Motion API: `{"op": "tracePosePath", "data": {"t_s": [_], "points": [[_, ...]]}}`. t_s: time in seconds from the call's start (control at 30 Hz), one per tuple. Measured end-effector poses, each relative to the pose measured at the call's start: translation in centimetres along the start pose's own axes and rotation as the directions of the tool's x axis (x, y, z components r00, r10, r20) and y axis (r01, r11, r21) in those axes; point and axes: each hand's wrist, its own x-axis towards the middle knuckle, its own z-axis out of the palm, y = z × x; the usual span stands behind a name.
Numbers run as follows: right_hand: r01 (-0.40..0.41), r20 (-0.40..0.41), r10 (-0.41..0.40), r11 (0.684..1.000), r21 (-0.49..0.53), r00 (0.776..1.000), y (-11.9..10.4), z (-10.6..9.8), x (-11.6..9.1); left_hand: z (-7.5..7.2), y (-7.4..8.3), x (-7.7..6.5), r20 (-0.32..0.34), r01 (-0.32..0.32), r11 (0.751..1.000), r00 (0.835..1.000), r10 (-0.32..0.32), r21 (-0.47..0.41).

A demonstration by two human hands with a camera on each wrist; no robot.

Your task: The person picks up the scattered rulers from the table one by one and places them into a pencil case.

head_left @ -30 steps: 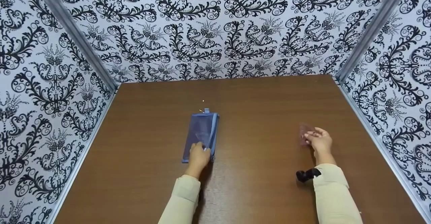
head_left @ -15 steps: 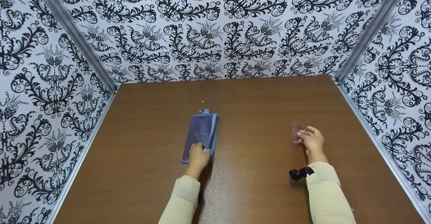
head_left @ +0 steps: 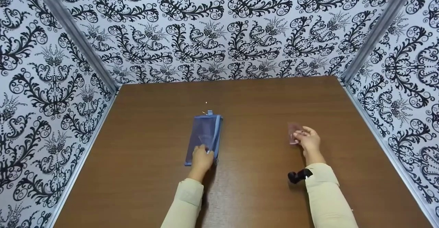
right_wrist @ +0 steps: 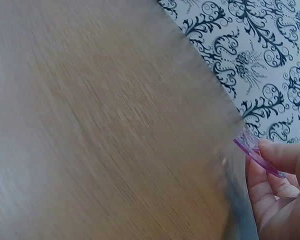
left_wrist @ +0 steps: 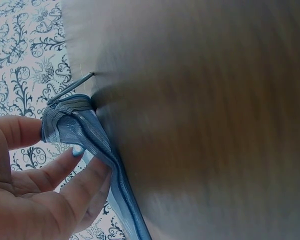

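A blue mesh zip pouch [head_left: 202,132] lies on the table left of centre, with a pale pointed shape showing through its mesh. My left hand [head_left: 202,158] grips its near end. In the left wrist view, the thumb and fingers hold the pouch's mouth [left_wrist: 72,122] apart beside the zip edge. Off to the right, my right hand [head_left: 309,141] pinches a thin, see-through pink plastic piece [head_left: 293,132] with a pointed corner. The right wrist view shows the pink piece [right_wrist: 257,155] edge-on between thumb and fingers; the fingers hide part of it.
The brown wooden table [head_left: 253,187] is walled by patterned white-and-black panels [head_left: 212,32] at the back and both sides. A black wrist camera [head_left: 299,176] juts from the right sleeve. A tiny bright speck [head_left: 206,102] shows beyond the pouch.
My right hand has moved left across the table, toward the pouch, carrying the pink plastic piece. My left hand and the pouch have stayed in place.
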Motion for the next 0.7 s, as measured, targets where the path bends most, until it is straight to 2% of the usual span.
{"op": "tracePosePath", "data": {"t_s": [0.07, 0.27, 0.7], "points": [[-0.016, 0.003, 0.016, 0.998, -0.053, 1.0, 0.1, 0.5, 0.0, 0.0, 0.0, 0.0, 0.009, 0.003, 1.0, 1.0, -0.003, -0.001], [-0.042, 0.06, 0.047, 0.995, -0.092, 0.997, 0.5, 1.6, -0.3, 0.1, -0.1, 0.1, 0.036, 0.018, 1.0, 0.999, -0.018, -0.003], [-0.055, 0.093, 0.06, 0.997, -0.062, 0.994, 1.6, 4.2, -0.8, 0.0, 0.0, -0.1, 0.013, 0.005, 1.0, 1.0, -0.005, 0.009]]}}
